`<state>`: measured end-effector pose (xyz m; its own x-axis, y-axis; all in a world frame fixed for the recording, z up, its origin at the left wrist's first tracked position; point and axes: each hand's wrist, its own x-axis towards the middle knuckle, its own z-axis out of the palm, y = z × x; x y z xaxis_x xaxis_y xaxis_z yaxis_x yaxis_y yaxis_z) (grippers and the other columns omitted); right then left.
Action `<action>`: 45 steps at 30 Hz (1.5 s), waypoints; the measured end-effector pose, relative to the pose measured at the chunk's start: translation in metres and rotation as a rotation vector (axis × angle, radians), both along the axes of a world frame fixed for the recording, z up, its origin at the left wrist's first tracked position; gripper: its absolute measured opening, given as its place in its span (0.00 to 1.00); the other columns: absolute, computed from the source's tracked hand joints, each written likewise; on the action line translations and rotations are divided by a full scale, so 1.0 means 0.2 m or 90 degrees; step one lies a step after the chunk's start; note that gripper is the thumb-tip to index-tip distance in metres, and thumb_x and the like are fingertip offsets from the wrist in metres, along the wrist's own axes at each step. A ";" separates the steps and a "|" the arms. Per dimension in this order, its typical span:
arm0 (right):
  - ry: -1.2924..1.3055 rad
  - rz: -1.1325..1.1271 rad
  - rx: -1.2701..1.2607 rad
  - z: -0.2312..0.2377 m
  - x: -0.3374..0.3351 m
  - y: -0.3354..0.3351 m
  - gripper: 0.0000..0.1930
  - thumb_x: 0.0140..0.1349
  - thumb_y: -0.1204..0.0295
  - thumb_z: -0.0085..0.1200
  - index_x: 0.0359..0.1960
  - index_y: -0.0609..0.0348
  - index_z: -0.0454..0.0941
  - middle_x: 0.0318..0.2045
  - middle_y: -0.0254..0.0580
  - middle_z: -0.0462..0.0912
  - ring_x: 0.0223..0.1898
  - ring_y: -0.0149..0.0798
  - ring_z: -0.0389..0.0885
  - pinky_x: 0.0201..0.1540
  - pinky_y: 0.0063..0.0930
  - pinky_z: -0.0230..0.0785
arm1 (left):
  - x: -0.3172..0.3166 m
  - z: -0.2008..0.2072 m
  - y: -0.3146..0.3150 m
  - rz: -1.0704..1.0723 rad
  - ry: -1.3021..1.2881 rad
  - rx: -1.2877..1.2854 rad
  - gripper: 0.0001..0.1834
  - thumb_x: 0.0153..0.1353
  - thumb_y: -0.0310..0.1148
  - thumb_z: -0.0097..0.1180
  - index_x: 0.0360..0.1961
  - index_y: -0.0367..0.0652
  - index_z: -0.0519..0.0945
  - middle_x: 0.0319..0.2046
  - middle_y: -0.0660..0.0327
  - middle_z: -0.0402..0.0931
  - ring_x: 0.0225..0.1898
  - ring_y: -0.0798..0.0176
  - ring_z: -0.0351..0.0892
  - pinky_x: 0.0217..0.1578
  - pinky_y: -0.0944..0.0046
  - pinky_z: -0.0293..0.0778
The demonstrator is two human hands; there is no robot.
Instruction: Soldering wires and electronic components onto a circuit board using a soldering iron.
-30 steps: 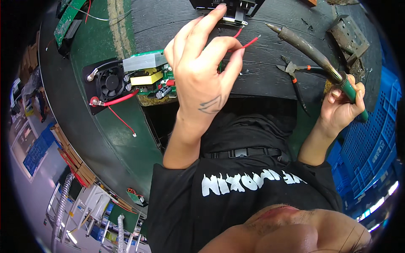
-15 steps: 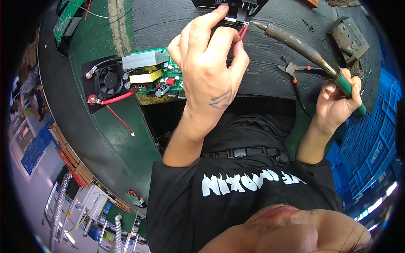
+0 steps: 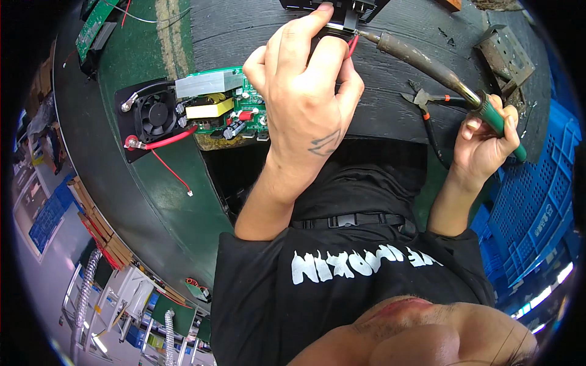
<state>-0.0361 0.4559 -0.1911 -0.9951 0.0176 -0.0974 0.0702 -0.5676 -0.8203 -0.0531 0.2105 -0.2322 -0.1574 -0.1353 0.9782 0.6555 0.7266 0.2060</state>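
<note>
Here on the head view, 2 hands at work: the left hand (image 3: pixel 305 100) pinches red wire (image 3: pixel 353 46) at far centre, a finger on 1 black case (image 3: pixel 299 4); the right hand (image 3: pixel 485 143) wraps round 1 soldering iron (image 3: pixel 436 68), tip right by the wire, contact too small to call. A blue crate (image 3: pixel 534 195) sits right, contents unreadable. Over left, 1 circuit board (image 3: pixel 244 105), partly blocked by the left hand, beside 1 fan (image 3: pixel 154 114); 1 pair of pliers (image 3: pixel 422 99) right of centre, 1 metal bracket (image 3: pixel 493 47) far right.
</note>
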 end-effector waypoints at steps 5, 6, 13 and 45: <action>-0.003 0.005 0.009 0.00 0.00 0.00 0.09 0.61 0.65 0.47 0.26 0.51 0.64 0.32 0.44 0.74 0.20 0.34 0.75 0.16 0.19 0.68 | 0.00 0.00 0.00 0.019 -0.003 -0.011 0.12 0.40 0.24 0.62 0.30 0.41 0.78 0.46 0.54 0.74 0.46 0.56 0.72 0.46 0.60 0.60; -0.004 0.005 0.010 0.00 0.00 0.00 0.09 0.61 0.65 0.47 0.26 0.51 0.64 0.32 0.44 0.74 0.20 0.34 0.75 0.16 0.19 0.68 | 0.00 0.00 0.00 0.019 -0.003 -0.010 0.12 0.40 0.24 0.62 0.30 0.41 0.78 0.46 0.54 0.74 0.46 0.56 0.72 0.46 0.60 0.60; 0.006 0.001 0.012 0.02 -0.01 -0.01 0.09 0.60 0.66 0.47 0.26 0.51 0.64 0.31 0.44 0.74 0.19 0.35 0.75 0.15 0.19 0.68 | 0.00 -0.01 0.00 0.022 -0.002 -0.012 0.12 0.40 0.24 0.62 0.30 0.40 0.78 0.47 0.54 0.74 0.46 0.56 0.72 0.46 0.60 0.59; -0.002 -0.039 0.000 0.01 0.00 0.05 0.09 0.60 0.65 0.46 0.26 0.53 0.65 0.32 0.45 0.73 0.17 0.34 0.74 0.13 0.16 0.65 | 0.00 -0.01 0.01 0.030 0.018 -0.015 0.13 0.40 0.25 0.62 0.32 0.39 0.79 0.46 0.53 0.74 0.46 0.56 0.72 0.46 0.60 0.58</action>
